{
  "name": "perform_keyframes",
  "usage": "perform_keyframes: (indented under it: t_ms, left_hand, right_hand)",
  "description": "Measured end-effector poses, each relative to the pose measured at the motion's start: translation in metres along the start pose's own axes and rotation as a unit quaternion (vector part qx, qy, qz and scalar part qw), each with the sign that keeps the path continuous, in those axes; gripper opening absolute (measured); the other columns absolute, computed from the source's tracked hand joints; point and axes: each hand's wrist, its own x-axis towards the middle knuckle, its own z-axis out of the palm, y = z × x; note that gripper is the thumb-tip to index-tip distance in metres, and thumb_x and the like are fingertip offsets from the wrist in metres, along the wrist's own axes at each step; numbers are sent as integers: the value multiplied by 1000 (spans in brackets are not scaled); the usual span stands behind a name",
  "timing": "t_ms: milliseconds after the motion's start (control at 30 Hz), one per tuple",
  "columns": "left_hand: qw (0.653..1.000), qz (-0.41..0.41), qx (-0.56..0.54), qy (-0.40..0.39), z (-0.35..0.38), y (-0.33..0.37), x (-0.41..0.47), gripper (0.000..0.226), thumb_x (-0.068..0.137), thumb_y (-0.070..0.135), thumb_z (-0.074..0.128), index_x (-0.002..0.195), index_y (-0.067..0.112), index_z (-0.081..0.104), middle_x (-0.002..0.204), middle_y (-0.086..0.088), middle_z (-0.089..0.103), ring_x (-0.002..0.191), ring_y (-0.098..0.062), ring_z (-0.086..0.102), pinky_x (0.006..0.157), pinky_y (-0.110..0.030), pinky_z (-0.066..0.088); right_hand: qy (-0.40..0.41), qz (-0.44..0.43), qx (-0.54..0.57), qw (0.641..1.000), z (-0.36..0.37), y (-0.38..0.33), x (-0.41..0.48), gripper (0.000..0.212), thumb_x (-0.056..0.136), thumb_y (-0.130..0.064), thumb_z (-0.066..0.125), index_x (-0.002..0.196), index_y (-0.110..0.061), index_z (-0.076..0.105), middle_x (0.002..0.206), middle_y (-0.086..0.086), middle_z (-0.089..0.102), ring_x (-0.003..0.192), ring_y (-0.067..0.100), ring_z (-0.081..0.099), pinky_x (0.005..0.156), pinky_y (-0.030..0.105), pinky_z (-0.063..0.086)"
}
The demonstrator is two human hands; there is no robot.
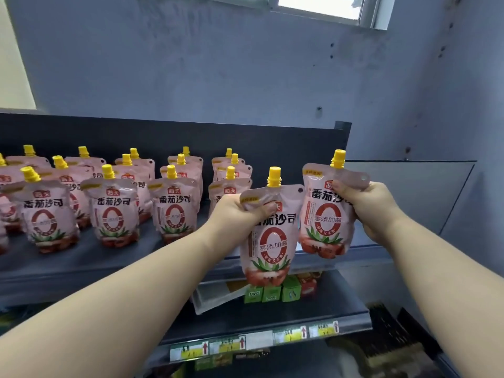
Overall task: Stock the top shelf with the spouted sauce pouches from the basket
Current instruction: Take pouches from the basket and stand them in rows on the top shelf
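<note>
The left hand (240,211) pinches the upper edge of a pink, yellow-capped spouted sauce pouch (268,241), thumb over the front, its fingers hidden behind the film. That pouch hangs in front of the dark grey top shelf (90,257) edge, covering part of the row of small green cartons (272,291) on the lower shelf (272,315). The right hand (373,208) grips a second pink spouted pouch (326,211) at its top corner, fingers wrapped behind; the pouch's foot is at the shelf's right end, contact unclear. Standing pouches (114,208) fill the shelf in rows; the leftmost are cut off. Price labels (253,341) are too blurred to read. Behind stands a stained blue-grey wall (218,64) and a window (321,6), cropped above.
</note>
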Motion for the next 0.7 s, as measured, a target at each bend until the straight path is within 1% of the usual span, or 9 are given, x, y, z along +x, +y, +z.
perform_keyframes:
  t_ms: [67,200,267,400,467,500,600,700]
  left_hand:
    - [1000,4,-5,2,3,-1,12,17,90,17,60,96,4,69,92,-9,75,82,-21,73,69,-30,59]
    - [1000,27,13,7,3,-6,37,17,89,20,60,98,8,70,92,-5,75,84,-19,72,74,-34,59]
    - [999,33,22,11,2,-9,51,17,89,20,61,97,9,70,92,-4,76,84,-18,73,75,-34,59]
    - [996,51,66,9,9,-15,78,12,89,20,62,92,13,71,86,1,76,76,-12,73,66,-25,59]
    - [993,59,106,12,15,-18,89,9,88,22,63,89,17,71,84,5,75,74,-10,72,63,-24,59]
    - [989,63,136,11,17,-19,93,9,87,24,64,89,17,71,83,5,75,73,-10,72,64,-26,59]
    - [978,68,196,0,23,-23,106,15,85,23,68,89,10,72,83,-2,75,73,-14,72,69,-37,60]
    - [974,67,218,4,27,-25,117,12,81,20,72,87,10,73,80,-1,75,71,-11,72,67,-37,60]
  right_hand:
    - [1,-3,4,1000,0,4,15,10,88,-20,62,89,-11,65,89,7,72,77,23,70,62,32,53]
    - [-4,-9,-11,1000,0,11,44,12,89,-24,61,93,-14,66,91,5,73,81,23,70,65,35,54]
    - [-8,-11,-15,1000,0,11,58,12,89,-24,61,93,-14,66,90,3,74,80,23,71,67,37,56]
    - [-6,-15,-1,1000,-1,21,84,10,88,-23,63,91,-14,67,83,1,75,73,21,73,63,35,56]
    - [-1,-17,9,1000,0,30,95,8,87,-20,64,91,-13,67,82,3,74,72,22,72,61,34,55]
    - [1,-17,12,1000,0,34,100,8,87,-19,64,90,-12,67,83,5,74,73,23,72,62,34,55]
    - [-9,-11,-1,1000,0,44,123,5,86,-16,66,88,-11,67,84,7,73,75,26,71,63,35,57]
    - [-14,-8,-2,1000,-2,48,153,1,84,-10,68,85,-10,67,81,8,73,73,26,72,64,38,59]
